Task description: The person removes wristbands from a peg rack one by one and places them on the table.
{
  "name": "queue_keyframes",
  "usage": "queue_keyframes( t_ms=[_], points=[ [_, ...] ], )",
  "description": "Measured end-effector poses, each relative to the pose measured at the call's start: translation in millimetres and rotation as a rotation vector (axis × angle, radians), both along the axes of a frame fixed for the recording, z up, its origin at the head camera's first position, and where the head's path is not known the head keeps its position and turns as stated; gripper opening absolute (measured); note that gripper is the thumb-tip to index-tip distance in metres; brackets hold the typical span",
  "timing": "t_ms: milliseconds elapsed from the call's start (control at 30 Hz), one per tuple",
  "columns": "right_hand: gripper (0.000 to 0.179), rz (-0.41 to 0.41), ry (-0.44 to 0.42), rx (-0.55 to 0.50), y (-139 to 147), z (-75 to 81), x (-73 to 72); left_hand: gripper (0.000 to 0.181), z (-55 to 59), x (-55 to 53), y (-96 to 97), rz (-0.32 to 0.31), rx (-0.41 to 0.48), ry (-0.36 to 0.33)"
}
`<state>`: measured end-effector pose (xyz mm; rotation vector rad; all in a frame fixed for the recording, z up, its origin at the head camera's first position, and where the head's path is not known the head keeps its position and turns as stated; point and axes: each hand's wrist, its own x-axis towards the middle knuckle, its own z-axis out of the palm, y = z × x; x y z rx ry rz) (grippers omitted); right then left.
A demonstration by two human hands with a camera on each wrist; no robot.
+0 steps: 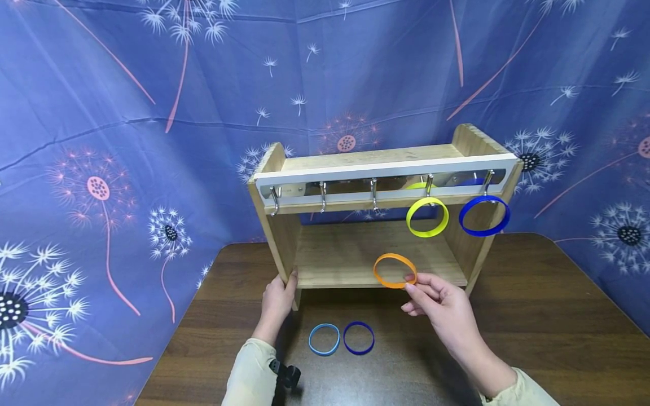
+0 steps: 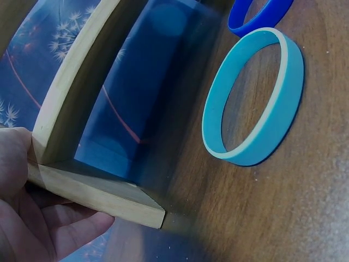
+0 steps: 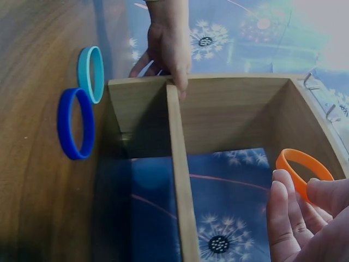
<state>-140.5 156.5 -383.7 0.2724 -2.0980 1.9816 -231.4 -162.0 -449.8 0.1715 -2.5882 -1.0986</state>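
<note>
My right hand (image 1: 447, 310) pinches an orange wristband (image 1: 376, 276) by its near edge, in front of the lower shelf of a small wooden rack (image 1: 355, 248). In the right wrist view the orange wristband (image 3: 299, 184) sits between thumb and fingers. My left hand (image 1: 276, 299) grips the rack's left side panel low down, thumb on its front edge; the left wrist view shows the fingers (image 2: 82, 232) behind the wood. A yellow wristband (image 1: 427, 232) and a blue wristband (image 1: 484, 232) hang from the two rightmost hooks. The three hooks (image 1: 374, 194) to their left hold nothing.
A light blue wristband (image 1: 324, 352) and a dark blue wristband (image 1: 358, 352) lie side by side on the brown wooden table (image 1: 548, 316), in front of the rack. Behind stands a blue cloth (image 1: 213, 146) with a dandelion print.
</note>
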Motion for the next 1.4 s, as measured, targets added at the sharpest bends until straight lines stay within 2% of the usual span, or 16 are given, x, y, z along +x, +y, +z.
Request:
queue_keyframes(
  t_ms=[367,667,1233,1400],
  points=[
    [0.027,-0.021,-0.036,0.043,7,-20.7,2.2,0.037,0.3,-0.7,0.8,-0.001,0.001,0.000],
    [0.027,-0.001,-0.073,0.047,10,-37.8,5.6,0.037,1.8,-0.7,0.5,-0.001,0.000,-0.009],
    [0.028,-0.006,-0.249,0.063,14,-71.9,12.0,0.036,-1.7,-0.4,-0.5,-0.005,-0.002,0.011],
    [0.033,0.029,-0.284,0.070,16,-78.4,12.2,0.036,-1.1,0.0,-0.5,-0.010,-0.002,0.003]
  ],
)
